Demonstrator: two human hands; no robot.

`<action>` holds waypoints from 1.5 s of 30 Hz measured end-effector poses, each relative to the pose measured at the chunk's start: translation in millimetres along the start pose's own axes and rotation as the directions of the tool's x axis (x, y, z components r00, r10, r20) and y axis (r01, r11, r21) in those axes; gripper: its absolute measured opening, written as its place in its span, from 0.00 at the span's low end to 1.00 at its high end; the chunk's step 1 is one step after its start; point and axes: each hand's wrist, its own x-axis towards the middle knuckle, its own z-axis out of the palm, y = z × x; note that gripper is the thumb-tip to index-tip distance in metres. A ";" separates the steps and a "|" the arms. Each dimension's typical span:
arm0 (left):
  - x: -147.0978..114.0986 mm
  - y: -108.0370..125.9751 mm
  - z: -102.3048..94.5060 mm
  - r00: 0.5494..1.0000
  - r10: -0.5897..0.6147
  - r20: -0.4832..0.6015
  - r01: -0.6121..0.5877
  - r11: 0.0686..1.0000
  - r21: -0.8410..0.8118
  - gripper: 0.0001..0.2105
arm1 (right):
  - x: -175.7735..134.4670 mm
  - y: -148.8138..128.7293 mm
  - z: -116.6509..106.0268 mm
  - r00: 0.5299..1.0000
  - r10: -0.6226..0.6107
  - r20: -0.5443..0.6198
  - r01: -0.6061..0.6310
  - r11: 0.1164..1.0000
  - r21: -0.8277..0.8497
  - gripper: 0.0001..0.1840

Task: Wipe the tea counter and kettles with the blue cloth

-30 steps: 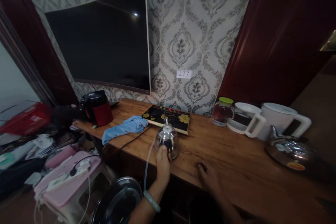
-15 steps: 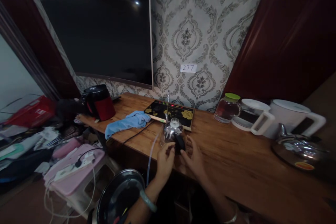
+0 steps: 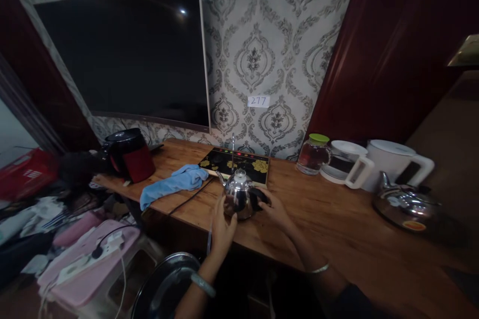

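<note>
A small shiny steel teapot stands at the front of the wooden table, its spout pointing left and its black handle to the right. My right hand has its fingers closed around that handle. Against the pot's near left side rests my left hand, with fingers along the body and the thumb across the front. Right behind the pot lies a black electric tea stove with yellow flowers and a thin upright metal spout. The pot's base is partly hidden by my left hand.
A blue cloth and a red-and-black kettle are on the left of the table. To the right stand a green-lidded glass jug, white-handled jugs and another steel kettle. Below left are a black basin and a pink stool.
The teapot has turned so that its handle points right and its spout left. My right hand has closed on the handle, and my left hand has come against the pot's side. The view has shifted right.
</note>
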 end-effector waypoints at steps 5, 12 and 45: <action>-3.8 -1.9 9.7 0.999 0.033 0.008 -0.033 0.996 0.079 0.31 | 17.4 -10.8 -10.4 0.992 0.119 -0.047 -0.110 0.980 0.165 0.22; -6.7 -13.8 20.8 1.000 0.000 0.005 -0.001 0.996 0.094 0.30 | 31.8 -33.4 -9.0 0.950 0.290 -0.119 -0.254 0.933 0.253 0.23; -10.5 -19.4 21.0 0.999 0.014 -0.042 -0.009 0.993 0.115 0.28 | 47.0 -19.1 15.1 0.914 0.385 -0.129 -0.315 0.872 0.375 0.32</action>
